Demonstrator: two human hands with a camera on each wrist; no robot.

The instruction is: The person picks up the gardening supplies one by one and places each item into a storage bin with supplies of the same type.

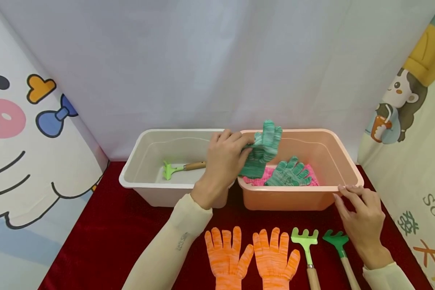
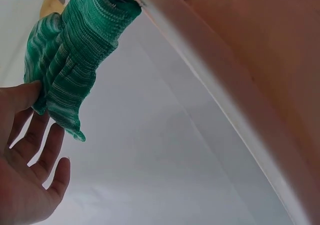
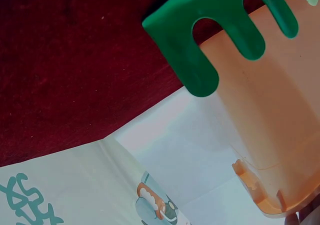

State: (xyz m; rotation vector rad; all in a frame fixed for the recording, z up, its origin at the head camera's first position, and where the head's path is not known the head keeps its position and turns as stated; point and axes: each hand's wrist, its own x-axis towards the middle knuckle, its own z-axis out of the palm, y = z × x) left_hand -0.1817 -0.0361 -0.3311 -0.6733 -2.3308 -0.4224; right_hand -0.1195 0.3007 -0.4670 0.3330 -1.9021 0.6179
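Observation:
My left hand (image 1: pixel 226 155) pinches a green-striped knit glove (image 1: pixel 270 139) above the neighbouring rims of two bins. The left wrist view shows the glove (image 2: pixel 75 55) held between thumb and fingers at its finger end, the cuff pointing away. A second green glove (image 1: pixel 290 173) lies in the peach-orange bin (image 1: pixel 286 199), on top of pink fabric (image 1: pixel 313 175). My right hand (image 1: pixel 364 217) holds that bin's front right corner, fingers over the rim and thumb against the outer wall. Only its fingertips (image 3: pixel 292 219) show in the right wrist view.
The white bin (image 1: pixel 181 195) at left contains a light green hand rake (image 1: pixel 172 169). In front lie two orange gloves (image 1: pixel 226 257) (image 1: pixel 275 257), another light green rake (image 1: pixel 306 241) and a dark green rake (image 1: pixel 337 241) on the red cloth (image 1: pixel 105 233). A pale curtain (image 1: pixel 203 72) hangs behind.

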